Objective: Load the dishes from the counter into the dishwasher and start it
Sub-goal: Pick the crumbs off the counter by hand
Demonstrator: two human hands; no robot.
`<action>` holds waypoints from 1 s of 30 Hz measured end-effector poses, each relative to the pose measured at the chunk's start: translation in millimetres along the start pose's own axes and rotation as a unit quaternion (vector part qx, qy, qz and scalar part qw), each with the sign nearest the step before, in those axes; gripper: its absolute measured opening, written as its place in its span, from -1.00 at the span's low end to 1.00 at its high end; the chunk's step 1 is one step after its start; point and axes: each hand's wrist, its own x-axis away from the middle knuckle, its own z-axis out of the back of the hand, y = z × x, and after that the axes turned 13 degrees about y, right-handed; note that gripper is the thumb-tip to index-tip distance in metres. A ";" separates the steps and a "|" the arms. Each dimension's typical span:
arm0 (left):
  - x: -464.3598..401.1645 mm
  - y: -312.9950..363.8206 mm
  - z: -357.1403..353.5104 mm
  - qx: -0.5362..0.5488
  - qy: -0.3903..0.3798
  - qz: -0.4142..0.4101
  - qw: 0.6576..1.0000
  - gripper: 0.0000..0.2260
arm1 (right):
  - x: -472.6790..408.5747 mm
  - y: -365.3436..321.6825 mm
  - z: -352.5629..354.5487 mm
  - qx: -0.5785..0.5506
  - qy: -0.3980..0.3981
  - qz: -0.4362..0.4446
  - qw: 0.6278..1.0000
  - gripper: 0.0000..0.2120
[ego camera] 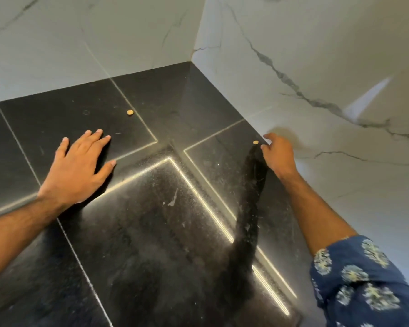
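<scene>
No dishes and no dishwasher are in view. I look down at a black stone counter (165, 218) in a corner of white marbled walls. My left hand (78, 164) rests flat on the counter, fingers spread and straight. My right hand (278, 155) hovers near the right wall with fingers loosely curled, holding nothing. A small round tan cap (255, 142) lies on the counter just left of its fingertips. A second tan cap (130, 112) lies farther back, beyond my left hand.
White marbled walls close the counter at the back (92, 43) and on the right (328, 90). Pale seams (137, 119) cross the black surface. A blue flowered sleeve (359, 284) covers my right upper arm.
</scene>
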 end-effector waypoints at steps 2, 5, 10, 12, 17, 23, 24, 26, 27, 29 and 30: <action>-0.3 0.1 0.2 -0.001 -0.005 0.002 1.000 -0.42 | -0.3 7.4 -3.9 0.002 -0.017 0.013 1.000 -0.73; -0.4 -1.1 0.8 -0.003 -0.005 -0.002 1.000 -0.42 | 4.9 10.6 -9.8 0.004 -0.009 0.030 0.999 -0.76; 0.1 -0.6 -0.3 -0.003 -0.003 -0.001 1.000 -0.43 | 5.4 2.6 -18.7 -0.014 -0.003 0.040 0.999 -0.71; 0.4 -0.5 -0.7 -0.003 0.000 0.000 1.000 -0.43 | 4.8 0.7 -20.3 -0.026 0.005 0.040 0.999 -0.79; -0.3 -0.7 -0.3 -0.001 0.001 -0.001 1.000 -0.44 | 6.0 -1.3 -17.3 -0.059 0.025 -0.004 0.998 -0.87; 0.6 -0.6 0.2 -0.008 -0.004 -0.003 1.000 -0.43 | 8.0 -7.2 -20.0 0.010 0.005 -0.020 1.000 -0.83; 0.5 -0.7 0.1 -0.010 -0.005 -0.004 1.000 -0.43 | 8.9 -6.2 -22.3 0.026 0.002 -0.013 1.000 -0.81; 0.4 -1.4 -0.2 -0.011 -0.007 -0.004 1.000 -0.43 | 9.4 -7.7 -25.0 0.047 -0.008 -0.020 0.999 -0.75; 0.3 -1.5 -0.3 -0.010 -0.006 -0.004 1.000 -0.43 | 10.0 -10.2 -25.3 0.058 -0.016 -0.029 0.998 -0.72; 1.1 -1.3 -0.7 -0.006 -0.005 -0.006 1.000 -0.43 | 12.0 -14.6 -26.7 0.087 -0.026 -0.028 0.996 -0.70; 1.2 -1.2 -0.5 -0.006 -0.004 -0.006 1.000 -0.43 | 13.9 -17.7 -26.7 0.104 -0.020 -0.013 0.994 -0.70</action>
